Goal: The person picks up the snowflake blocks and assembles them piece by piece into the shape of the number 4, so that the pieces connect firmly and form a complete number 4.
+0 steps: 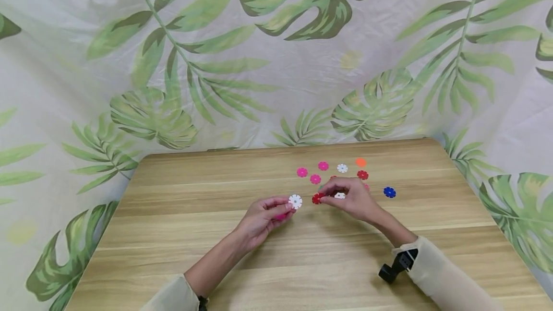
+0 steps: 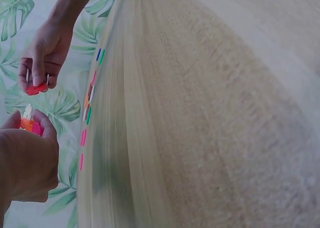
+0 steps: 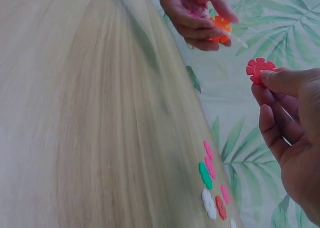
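Observation:
My left hand (image 1: 258,222) pinches a white notched plastic disc (image 1: 295,201) in the head view. An orange disc (image 3: 220,28) is joined to it, seen in the right wrist view, and a pink disc (image 2: 37,128) shows between the same fingers in the left wrist view. Just to the right, my right hand (image 1: 355,201) pinches a red notched disc (image 1: 317,198) by its edge, between thumb and fingertips. A small gap parts the red disc from the white one. Both hands are raised over the table.
On the wooden table (image 1: 181,234) lie several loose discs behind and beside the right hand: pink (image 1: 323,166), white (image 1: 342,168), orange (image 1: 360,162), red (image 1: 363,175), green (image 3: 205,175) and blue (image 1: 390,192). A leaf-patterned cloth (image 1: 276,85) hangs beyond the far edge.

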### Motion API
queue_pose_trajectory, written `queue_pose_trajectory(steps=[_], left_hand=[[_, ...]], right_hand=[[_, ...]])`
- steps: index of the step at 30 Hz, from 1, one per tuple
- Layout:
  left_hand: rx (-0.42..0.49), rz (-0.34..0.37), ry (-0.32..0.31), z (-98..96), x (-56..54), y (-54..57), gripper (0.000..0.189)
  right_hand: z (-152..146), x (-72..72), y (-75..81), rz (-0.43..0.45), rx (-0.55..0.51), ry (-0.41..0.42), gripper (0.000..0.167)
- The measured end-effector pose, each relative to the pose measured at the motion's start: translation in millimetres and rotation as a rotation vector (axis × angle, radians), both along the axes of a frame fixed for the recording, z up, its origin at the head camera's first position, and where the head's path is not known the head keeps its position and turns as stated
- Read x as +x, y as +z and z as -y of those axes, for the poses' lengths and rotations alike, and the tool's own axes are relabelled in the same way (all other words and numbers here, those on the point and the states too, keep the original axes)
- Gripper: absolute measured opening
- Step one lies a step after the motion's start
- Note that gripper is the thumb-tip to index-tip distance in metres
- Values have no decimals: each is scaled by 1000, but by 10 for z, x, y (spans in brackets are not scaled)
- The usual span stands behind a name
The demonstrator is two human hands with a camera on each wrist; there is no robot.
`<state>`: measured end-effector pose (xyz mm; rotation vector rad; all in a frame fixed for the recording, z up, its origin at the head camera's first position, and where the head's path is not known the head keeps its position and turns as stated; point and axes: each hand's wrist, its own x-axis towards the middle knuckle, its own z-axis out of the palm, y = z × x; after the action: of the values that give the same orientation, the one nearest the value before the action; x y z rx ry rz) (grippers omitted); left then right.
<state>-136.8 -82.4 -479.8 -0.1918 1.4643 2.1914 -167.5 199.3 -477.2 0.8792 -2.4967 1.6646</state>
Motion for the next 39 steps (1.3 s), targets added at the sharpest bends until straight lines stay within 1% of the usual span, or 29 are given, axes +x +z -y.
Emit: queue_pose_trajectory(steps=[4, 18, 26, 33, 39], left_hand=[[0, 6, 1, -3, 10, -5, 29], [0, 10, -33, -23, 12, 4, 33], [-1, 10, -34, -45, 8, 24, 34], [-21, 11, -23, -56, 11, 29, 34], [-32, 5, -19, -72, 15, 38, 33]], right_hand=[[49, 3, 29, -2, -21, 12, 14], [156, 8, 67, -9, -66, 14, 13], [180, -18, 60, -50, -66, 36, 13], [196, -28, 55, -101, -55, 67, 15], [207, -45, 53, -138, -84, 102, 18]])
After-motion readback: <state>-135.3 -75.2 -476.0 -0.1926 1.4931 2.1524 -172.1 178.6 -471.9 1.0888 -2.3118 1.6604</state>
